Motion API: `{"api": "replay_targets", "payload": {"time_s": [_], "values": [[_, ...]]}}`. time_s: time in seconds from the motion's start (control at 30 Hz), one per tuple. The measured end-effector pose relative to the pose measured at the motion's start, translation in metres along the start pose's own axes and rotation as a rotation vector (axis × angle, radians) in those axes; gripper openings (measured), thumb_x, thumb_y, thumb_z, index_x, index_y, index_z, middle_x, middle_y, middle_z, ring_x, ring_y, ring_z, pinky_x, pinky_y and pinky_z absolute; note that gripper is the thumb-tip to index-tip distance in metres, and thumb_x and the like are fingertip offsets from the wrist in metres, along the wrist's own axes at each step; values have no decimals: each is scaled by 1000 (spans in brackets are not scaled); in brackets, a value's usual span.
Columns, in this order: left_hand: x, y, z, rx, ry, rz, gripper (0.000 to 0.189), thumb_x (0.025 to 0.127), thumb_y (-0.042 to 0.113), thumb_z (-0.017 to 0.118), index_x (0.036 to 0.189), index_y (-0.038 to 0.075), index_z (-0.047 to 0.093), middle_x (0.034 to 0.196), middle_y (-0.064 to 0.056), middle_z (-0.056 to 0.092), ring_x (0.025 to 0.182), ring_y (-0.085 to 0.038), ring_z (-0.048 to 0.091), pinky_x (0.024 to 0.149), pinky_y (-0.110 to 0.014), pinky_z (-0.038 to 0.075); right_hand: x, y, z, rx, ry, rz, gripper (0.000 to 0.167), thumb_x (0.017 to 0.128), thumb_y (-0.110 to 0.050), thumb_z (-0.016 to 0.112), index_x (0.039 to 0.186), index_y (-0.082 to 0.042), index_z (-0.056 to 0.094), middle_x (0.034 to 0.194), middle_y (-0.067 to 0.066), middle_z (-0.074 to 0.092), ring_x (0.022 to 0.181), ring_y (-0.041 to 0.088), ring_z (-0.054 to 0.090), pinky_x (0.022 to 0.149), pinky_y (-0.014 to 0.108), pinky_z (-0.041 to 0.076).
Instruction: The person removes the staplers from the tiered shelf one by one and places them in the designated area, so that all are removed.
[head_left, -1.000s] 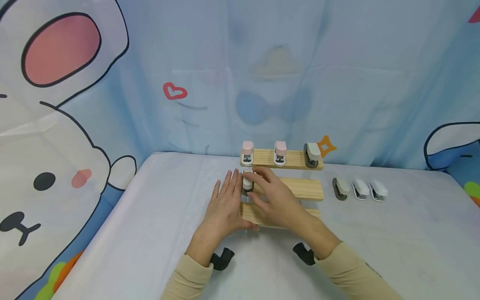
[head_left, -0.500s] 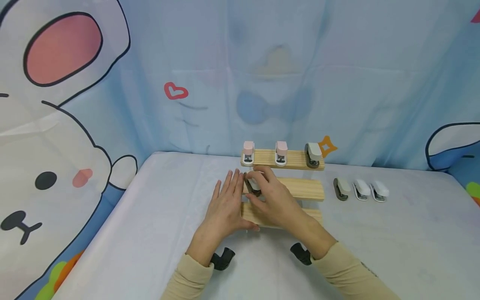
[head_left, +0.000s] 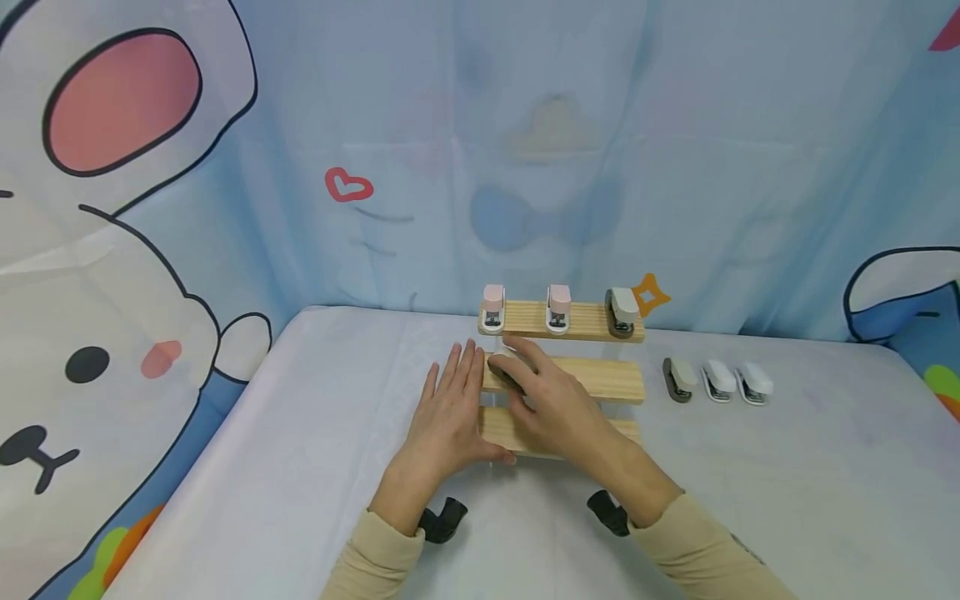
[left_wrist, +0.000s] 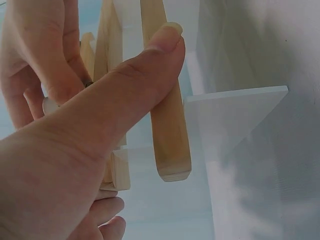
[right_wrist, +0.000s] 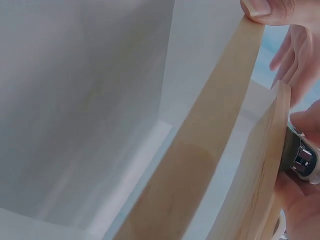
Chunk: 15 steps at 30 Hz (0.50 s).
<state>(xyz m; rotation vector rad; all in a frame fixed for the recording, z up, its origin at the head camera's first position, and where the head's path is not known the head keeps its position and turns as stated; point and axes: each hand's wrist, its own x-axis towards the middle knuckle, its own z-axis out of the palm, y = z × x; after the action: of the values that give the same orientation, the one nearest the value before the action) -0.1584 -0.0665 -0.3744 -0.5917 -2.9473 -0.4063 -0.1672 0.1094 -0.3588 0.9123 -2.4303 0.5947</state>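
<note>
My right hand (head_left: 555, 400) holds a small stapler (right_wrist: 302, 159) with a dark grey base and pale top between fingers and thumb, at the left end of the middle plank (head_left: 600, 379) of a tiered wooden rack. Seen from the head, the stapler sits askew and the fingers cover most of it. My left hand (head_left: 446, 421) lies along the rack's left side, its fingers straight and close to the plank ends. Its thumb (left_wrist: 167, 40) presses on the bottom plank (left_wrist: 170, 130).
Along the top plank (head_left: 592, 321) stand two pink staplers and a grey-and-white stapler (head_left: 622, 312). Several more staplers, including a white one (head_left: 718, 381), rest on the white-covered table right of the rack. Clear panels (left_wrist: 235, 115) support the planks. A printed curtain (head_left: 420, 108) hangs behind.
The stapler stood straight at the middle plank's left end; it has since turned askew under my right fingers, which now cover more of it. My left hand has stayed put.
</note>
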Motion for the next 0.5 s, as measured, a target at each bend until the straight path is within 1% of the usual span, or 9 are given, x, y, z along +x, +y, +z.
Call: {"api": "replay_targets", "payload": {"time_s": [0.07, 0.13, 0.23, 0.37, 0.5], "values": [[0, 0, 0, -15, -2, -1, 141, 57, 62, 89, 159, 3, 12, 168, -12, 8, 156, -29, 6, 124, -55, 15, -2, 1, 0, 1, -7, -20, 44, 86, 0, 72, 129, -4, 63, 142, 20, 52, 108, 32, 68, 77, 38, 60], [1, 0, 0, -33, -7, -5, 141, 57, 61, 89, 159, 3, 11, 168, -12, 6, 156, -29, 6, 124, -55, 15, -3, 3, -1, 7, -2, -28, 45, 85, 1, 73, 129, -3, 63, 141, 21, 53, 115, 34, 65, 81, 40, 60], [1, 1, 1, -49, -14, -8, 142, 57, 60, 90, 160, 6, 8, 168, -12, 5, 156, -29, 6, 124, -55, 15, -5, 4, -2, 9, 5, -14, 46, 85, 1, 73, 129, -4, 63, 140, 20, 54, 115, 35, 65, 82, 41, 59], [1, 1, 0, -36, -15, 12, 140, 59, 59, 89, 160, 7, 7, 168, -12, 5, 156, -30, 7, 124, -55, 16, -9, 6, -7, 2, 14, 15, 47, 84, 1, 73, 130, -3, 63, 138, 21, 55, 115, 36, 65, 83, 45, 59], [1, 2, 0, -12, -19, 27, 138, 61, 59, 88, 160, 5, 9, 168, -10, 5, 156, -30, 6, 124, -55, 15, -13, 9, -14, -8, 21, 27, 50, 84, 1, 72, 132, -4, 61, 138, 22, 55, 114, 37, 65, 82, 45, 59]]}}
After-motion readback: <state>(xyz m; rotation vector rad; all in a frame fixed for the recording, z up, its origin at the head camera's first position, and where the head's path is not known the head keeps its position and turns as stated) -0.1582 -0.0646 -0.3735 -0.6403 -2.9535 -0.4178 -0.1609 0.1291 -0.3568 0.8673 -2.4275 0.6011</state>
